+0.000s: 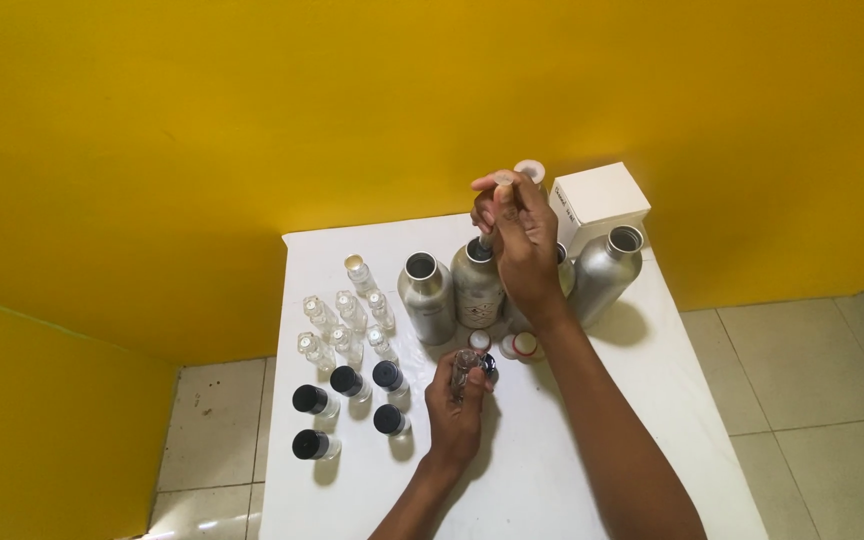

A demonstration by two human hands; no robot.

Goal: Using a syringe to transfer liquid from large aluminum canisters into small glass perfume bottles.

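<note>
**Inspector:** What did the hands hold?

**Assistant:** The left hand (455, 405) was closed around a small clear glass vial (466, 368), held upright just above the middle of the white surface (572, 440). The right hand (519, 240) was pinched shut on a dropper (489, 228), its tip at the mouth of the middle aluminium bottle (476, 283).

**Inspector:** And around them?

**Assistant:** An open aluminium bottle (426, 296) stood just to the left, and another (607, 270) toward the right edge. A fourth seemed to stand behind the right forearm, mostly hidden. Three loose white stoppers (479, 340) lay just beside the held vial. A white box (600, 203) sat at the far right corner, with a white cap (530, 170) beside it.

**Inspector:** State of progress?

**Assistant:** Near the left edge, five vials with black caps (347, 382) stood finished, as I judged it. Behind them, seven uncapped vials (350, 312) stood in a cluster; their fill could not be told. Judged from that, less than half was done.
</note>
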